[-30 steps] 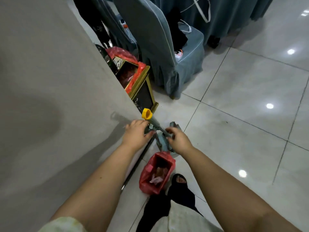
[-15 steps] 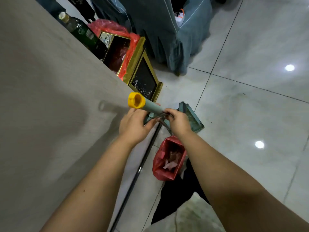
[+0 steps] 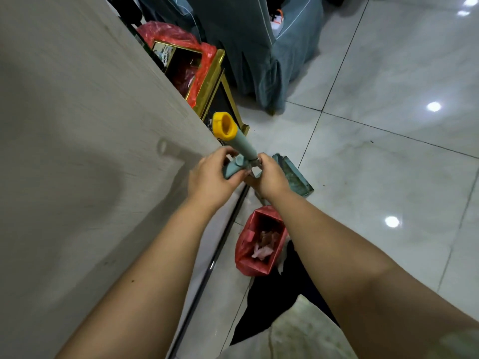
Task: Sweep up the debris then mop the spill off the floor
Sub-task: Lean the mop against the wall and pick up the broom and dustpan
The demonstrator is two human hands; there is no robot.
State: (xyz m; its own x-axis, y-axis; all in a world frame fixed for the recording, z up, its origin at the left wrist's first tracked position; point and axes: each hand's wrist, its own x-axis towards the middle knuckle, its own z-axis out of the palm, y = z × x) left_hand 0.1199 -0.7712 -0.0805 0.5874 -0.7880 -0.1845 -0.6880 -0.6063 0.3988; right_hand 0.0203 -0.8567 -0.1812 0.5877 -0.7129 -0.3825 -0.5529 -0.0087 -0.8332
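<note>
Two hands (image 3: 210, 180) (image 3: 272, 180), one dustpan (image 3: 295, 178), one red bin (image 3: 243, 253).

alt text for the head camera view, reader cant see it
A person's left hand and right hand grip teal handles, one tipped with a yellow cap, close to a pale wall. A teal dustpan rests on the glossy tiled floor just beyond the right hand, and a small red-lined bin holding scraps stands nearer the person.

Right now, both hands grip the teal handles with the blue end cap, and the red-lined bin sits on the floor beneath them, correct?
The head view shows the end cap is yellow, not blue. The left hand and right hand do grip the teal handles, and the red-lined bin does sit on the floor beneath them.
</note>
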